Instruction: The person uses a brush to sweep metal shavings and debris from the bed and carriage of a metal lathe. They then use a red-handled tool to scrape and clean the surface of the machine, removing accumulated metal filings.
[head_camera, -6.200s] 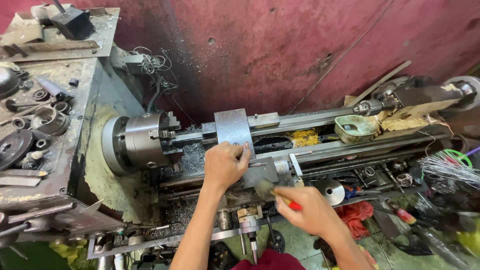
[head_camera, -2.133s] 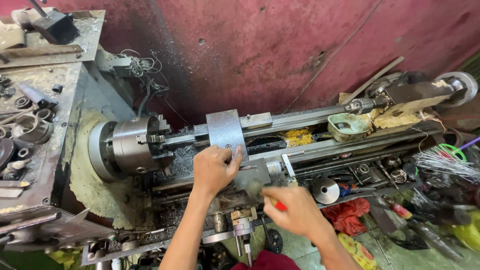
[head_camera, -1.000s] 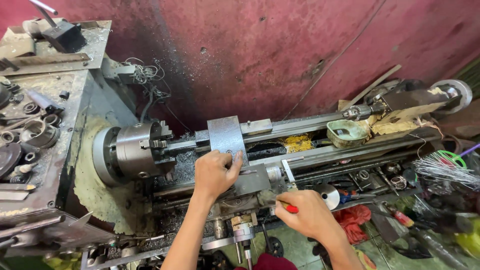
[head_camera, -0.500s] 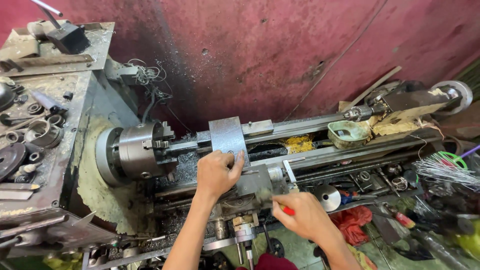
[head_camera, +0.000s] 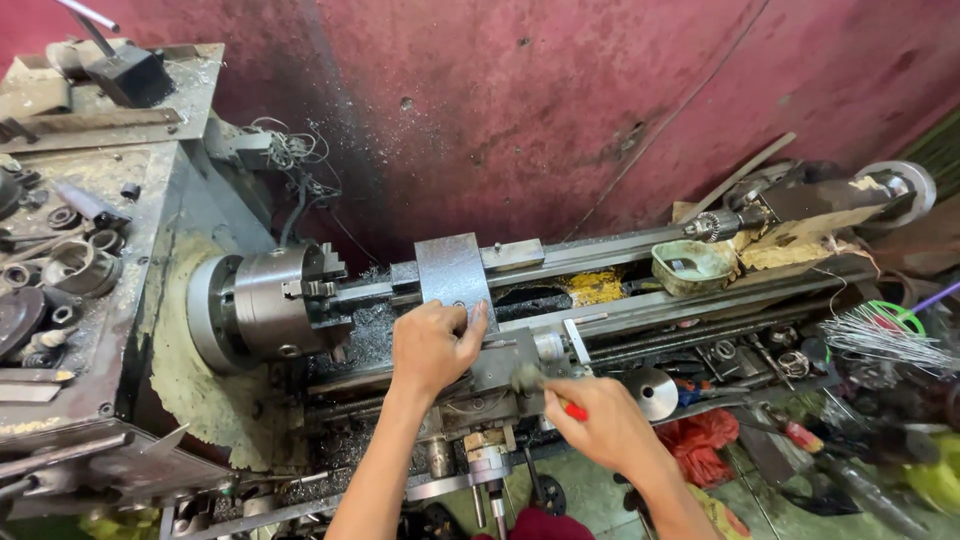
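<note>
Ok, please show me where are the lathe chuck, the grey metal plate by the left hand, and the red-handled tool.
lathe chuck (head_camera: 275, 305): head view, on its round steel body.
grey metal plate (head_camera: 450, 268): head view, on its flat top face.
red-handled tool (head_camera: 573, 409): head view, on the red part at the right hand.

Two hands on the lathe carriage

Left hand rests on the grey tool post block, just right of the chuck; right hand grips a red-handled tool nearer.

Metal shavings and a green bowl lie on the lathe bed.
</note>
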